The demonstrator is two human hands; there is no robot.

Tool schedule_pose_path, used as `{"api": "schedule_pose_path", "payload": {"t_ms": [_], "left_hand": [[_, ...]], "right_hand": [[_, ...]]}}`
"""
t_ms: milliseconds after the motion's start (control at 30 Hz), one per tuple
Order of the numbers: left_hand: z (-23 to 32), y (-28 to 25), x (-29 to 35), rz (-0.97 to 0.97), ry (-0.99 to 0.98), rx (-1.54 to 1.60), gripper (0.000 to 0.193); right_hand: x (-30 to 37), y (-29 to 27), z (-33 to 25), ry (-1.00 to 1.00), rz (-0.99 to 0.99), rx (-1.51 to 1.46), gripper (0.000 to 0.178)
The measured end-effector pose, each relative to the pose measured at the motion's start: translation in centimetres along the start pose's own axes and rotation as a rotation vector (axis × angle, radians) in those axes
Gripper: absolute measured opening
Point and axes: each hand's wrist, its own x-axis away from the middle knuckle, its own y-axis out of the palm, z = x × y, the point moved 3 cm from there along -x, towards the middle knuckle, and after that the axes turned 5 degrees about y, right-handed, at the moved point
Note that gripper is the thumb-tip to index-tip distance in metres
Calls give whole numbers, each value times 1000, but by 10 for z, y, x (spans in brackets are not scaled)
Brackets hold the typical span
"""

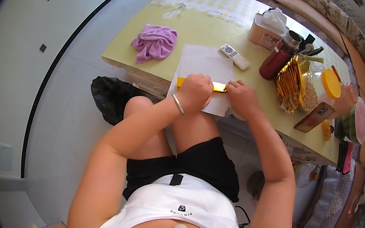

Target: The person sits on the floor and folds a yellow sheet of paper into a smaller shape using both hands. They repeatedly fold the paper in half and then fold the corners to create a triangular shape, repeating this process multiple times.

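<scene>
A narrow strip of shiny gold foil paper (219, 87) lies across white paper sheets (201, 60) at the table's near edge. My left hand (196, 90), closed, grips the strip with its fingers curled over it; the strip's end sticks out on the left. My right hand (242, 98) pinches the strip's right end, and the fingers cover that tip. Over to the right stands a bundle of folded gold foil pieces (290, 82). A white remote control (235, 56) rests just beyond the sheets.
On the table (159, 13) lies a purple cloth (154, 45). A tissue box (264, 33), a dark red flask (279, 57), a yellow-lidded jar (330, 84), a phone (314, 117) and a cut watermelon (355, 120) crowd the right side. A black bag (109, 99) hangs below.
</scene>
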Motion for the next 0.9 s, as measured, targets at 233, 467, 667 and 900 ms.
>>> {"api": "schedule_pose_path", "payload": {"t_ms": [233, 467, 667, 900], "left_hand": [[7, 29, -10, -130, -12, -127, 6], [-43, -1, 7, 126, -245, 889, 18], [-74, 12, 6, -306, -413, 1456, 25], [-25, -33, -7, 19, 86, 679, 34]], "right_hand": [[4, -2, 3, 120, -45, -223, 28], [24, -22, 11, 119, 233, -412, 76], [28, -14, 11, -77, 220, -318, 44], [22, -13, -31, -56, 196, -87, 8]]}}
